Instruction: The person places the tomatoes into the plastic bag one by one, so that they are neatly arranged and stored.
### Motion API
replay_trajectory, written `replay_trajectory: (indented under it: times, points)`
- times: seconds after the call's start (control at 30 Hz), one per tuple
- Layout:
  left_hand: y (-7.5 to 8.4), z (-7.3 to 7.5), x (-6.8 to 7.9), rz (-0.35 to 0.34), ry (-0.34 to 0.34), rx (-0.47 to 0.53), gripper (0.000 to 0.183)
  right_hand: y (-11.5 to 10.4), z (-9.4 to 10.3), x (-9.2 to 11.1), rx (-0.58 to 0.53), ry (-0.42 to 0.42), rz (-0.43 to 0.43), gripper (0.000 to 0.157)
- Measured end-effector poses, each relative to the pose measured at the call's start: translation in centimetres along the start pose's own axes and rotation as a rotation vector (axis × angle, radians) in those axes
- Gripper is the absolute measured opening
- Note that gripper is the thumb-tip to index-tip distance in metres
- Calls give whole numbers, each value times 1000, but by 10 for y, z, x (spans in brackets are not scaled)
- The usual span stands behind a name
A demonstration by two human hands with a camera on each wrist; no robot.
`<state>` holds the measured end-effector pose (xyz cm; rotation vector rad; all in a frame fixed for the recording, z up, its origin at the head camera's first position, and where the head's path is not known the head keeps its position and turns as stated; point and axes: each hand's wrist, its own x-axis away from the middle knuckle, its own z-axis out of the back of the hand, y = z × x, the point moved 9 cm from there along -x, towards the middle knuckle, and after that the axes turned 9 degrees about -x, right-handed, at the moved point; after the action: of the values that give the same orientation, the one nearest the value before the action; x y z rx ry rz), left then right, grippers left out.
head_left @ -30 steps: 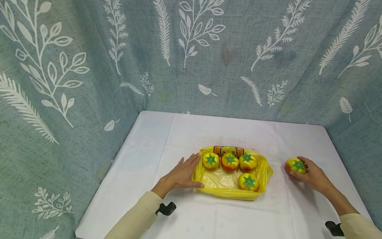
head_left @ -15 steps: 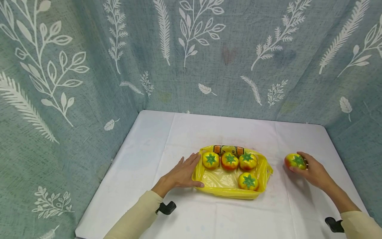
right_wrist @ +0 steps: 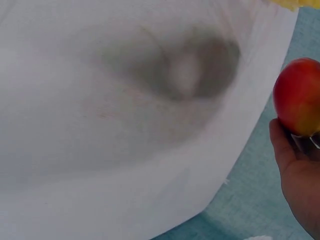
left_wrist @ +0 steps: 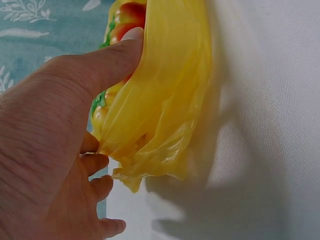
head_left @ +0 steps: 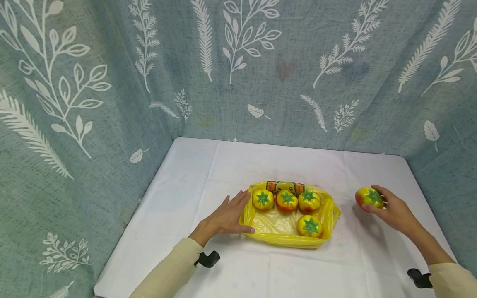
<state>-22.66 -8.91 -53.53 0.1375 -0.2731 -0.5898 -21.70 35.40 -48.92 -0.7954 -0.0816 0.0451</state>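
Observation:
A yellow plastic bag (head_left: 275, 239), spread out like a shallow tray, holds several yellow-red tomatoes (head_left: 286, 201) with green star-shaped tops. Three line its far side and one lies at the near right corner. My left hand (head_left: 230, 216) rests at the bag's left end, fingers spread along the side and thumb on the near rim. In the left wrist view the thumb (left_wrist: 117, 60) touches the bag's edge (left_wrist: 170, 100). To the right of the bag, my right hand (head_left: 396, 213) grips another tomato (head_left: 369, 198) above the table; its red underside shows in the right wrist view.
A white cloth (head_left: 186, 178) covers the table. Blue-green curtains (head_left: 231, 103) with white leaf prints stand behind it and on both sides. Each wrist wears a black strap mount (head_left: 208, 259).
My right hand has lifted the tomato slightly up and away from the table. The left hand and the bag have stayed in place.

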Motion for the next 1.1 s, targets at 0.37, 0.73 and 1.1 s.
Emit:
replay_trajectory:
  times: [0.37,0.73,1.1]
  points:
    - [1,1,0,-10,4,3,118,-22,6,-2,-12,12,38,75]
    - [1,1,-1,-10,3,6,118,-39,9,-2,-24,14,68,74]
    - [1,1,0,-6,5,11,117,-66,6,-2,-33,-13,113,74]
